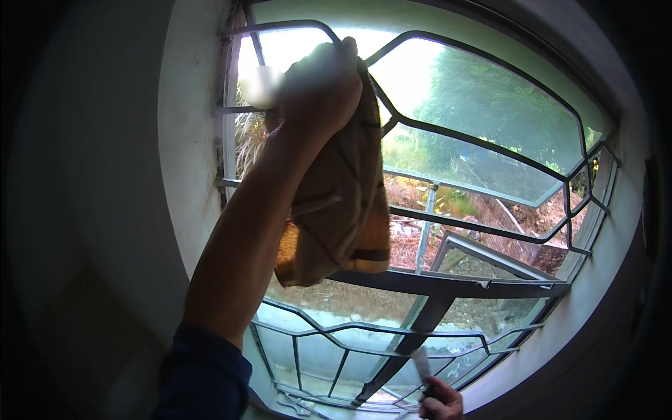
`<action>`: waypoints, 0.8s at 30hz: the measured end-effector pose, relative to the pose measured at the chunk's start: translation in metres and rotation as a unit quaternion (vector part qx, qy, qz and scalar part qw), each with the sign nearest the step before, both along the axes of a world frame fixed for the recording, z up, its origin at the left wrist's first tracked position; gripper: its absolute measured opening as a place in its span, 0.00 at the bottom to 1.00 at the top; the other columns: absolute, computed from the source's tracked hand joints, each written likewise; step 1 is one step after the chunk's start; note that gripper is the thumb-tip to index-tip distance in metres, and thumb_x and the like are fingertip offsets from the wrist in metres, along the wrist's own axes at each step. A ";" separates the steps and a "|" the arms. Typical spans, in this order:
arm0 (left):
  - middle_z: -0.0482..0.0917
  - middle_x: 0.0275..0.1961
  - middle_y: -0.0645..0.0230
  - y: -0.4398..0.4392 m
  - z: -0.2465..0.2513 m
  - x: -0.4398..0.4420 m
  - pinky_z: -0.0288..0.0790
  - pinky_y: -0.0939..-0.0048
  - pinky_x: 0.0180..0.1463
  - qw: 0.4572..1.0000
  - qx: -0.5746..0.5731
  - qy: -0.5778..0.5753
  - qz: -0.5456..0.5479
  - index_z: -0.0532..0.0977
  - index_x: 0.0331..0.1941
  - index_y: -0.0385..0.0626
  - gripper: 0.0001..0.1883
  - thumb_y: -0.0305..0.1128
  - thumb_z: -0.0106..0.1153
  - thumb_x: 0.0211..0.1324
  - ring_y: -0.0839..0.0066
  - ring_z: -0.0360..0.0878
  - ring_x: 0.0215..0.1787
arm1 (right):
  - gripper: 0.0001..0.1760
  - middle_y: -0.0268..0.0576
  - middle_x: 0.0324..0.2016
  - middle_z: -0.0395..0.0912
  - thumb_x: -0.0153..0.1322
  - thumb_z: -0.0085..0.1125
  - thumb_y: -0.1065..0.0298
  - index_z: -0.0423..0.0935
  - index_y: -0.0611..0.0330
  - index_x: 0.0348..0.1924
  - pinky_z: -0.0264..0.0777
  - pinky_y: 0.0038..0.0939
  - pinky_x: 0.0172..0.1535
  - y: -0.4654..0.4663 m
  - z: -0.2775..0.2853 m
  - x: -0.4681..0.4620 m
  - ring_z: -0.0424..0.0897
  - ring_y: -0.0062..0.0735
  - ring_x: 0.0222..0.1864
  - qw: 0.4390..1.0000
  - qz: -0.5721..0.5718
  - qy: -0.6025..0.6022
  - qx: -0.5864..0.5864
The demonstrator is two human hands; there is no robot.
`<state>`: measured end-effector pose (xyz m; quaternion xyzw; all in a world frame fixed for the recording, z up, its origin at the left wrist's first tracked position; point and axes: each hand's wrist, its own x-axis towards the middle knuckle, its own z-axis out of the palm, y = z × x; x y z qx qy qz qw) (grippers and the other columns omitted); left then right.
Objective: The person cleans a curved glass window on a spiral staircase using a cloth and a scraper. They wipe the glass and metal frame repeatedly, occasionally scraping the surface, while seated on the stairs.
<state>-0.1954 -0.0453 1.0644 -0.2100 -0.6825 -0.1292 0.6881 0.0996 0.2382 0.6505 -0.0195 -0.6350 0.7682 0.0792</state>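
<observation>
My left hand [328, 89] is raised to the upper left of the window, closed on a brown and yellow checked cloth [341, 210]. The cloth hangs below the fist, in front of the dark metal burglar bars [472, 137]. Whether it touches a bar is hidden behind the hand, and glare blurs the knuckles. Low on the right, my right hand [442, 401] grips the dark handle of a flat-bladed tool, perhaps a putty knife [421, 365]. Its blurred blade points up beside the lower bars and the dark window mullion [401, 346].
An upper window pane [504, 105] is tilted outward, with a stay arm [426, 226] below it. A smaller sash [488, 257] also stands ajar. The white window reveal [189, 131] borders the left. Small, unclear objects [296, 405] lie on the sill.
</observation>
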 end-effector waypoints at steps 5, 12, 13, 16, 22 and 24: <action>0.83 0.45 0.53 -0.008 -0.019 0.002 0.79 0.53 0.49 0.983 -0.016 -0.008 -0.180 0.76 0.48 0.45 0.13 0.40 0.58 0.67 0.49 0.83 0.49 | 0.30 0.36 0.36 0.78 0.73 0.55 0.82 0.70 0.63 0.69 0.71 0.23 0.30 -0.061 -0.007 -0.037 0.75 0.18 0.27 0.995 0.092 -0.020 -0.015; 0.80 0.47 0.55 -0.059 -0.036 -0.038 0.77 0.59 0.57 0.988 -0.126 0.025 0.086 0.78 0.39 0.41 0.10 0.36 0.60 0.62 0.55 0.82 0.54 | 0.30 0.37 0.37 0.78 0.72 0.53 0.84 0.70 0.65 0.68 0.69 0.23 0.29 -0.048 -0.029 -0.011 0.72 0.18 0.26 0.998 0.057 -0.004 -0.024; 0.80 0.44 0.54 -0.069 -0.044 -0.042 0.76 0.59 0.56 0.980 -0.111 0.109 0.121 0.78 0.39 0.40 0.10 0.35 0.58 0.64 0.56 0.82 0.52 | 0.30 0.36 0.35 0.77 0.72 0.53 0.84 0.71 0.64 0.68 0.68 0.23 0.27 -0.041 -0.034 0.000 0.72 0.18 0.24 1.000 -0.003 0.005 -0.027; 0.80 0.41 0.55 -0.098 -0.049 -0.056 0.73 0.63 0.60 0.948 0.039 0.203 -0.242 0.75 0.39 0.40 0.08 0.33 0.52 0.72 0.59 0.80 0.51 | 0.29 0.35 0.32 0.76 0.73 0.52 0.83 0.70 0.64 0.68 0.67 0.22 0.23 -0.010 -0.038 0.048 0.71 0.18 0.21 0.993 -0.098 -0.021 -0.070; 0.81 0.50 0.58 -0.102 0.010 -0.072 0.73 0.61 0.60 0.975 -0.013 0.197 0.098 0.76 0.51 0.45 0.10 0.32 0.55 0.69 0.60 0.80 0.54 | 0.28 0.37 0.31 0.76 0.74 0.50 0.80 0.68 0.65 0.69 0.69 0.21 0.23 0.012 -0.038 0.091 0.72 0.19 0.21 0.985 -0.162 0.002 -0.052; 0.80 0.48 0.58 -0.092 0.034 -0.075 0.75 0.60 0.55 0.984 -0.014 0.165 0.072 0.75 0.52 0.45 0.12 0.33 0.55 0.68 0.60 0.81 0.51 | 0.28 0.38 0.32 0.77 0.73 0.51 0.80 0.69 0.67 0.68 0.71 0.22 0.25 0.014 -0.035 0.082 0.74 0.20 0.23 0.987 -0.149 -0.021 -0.046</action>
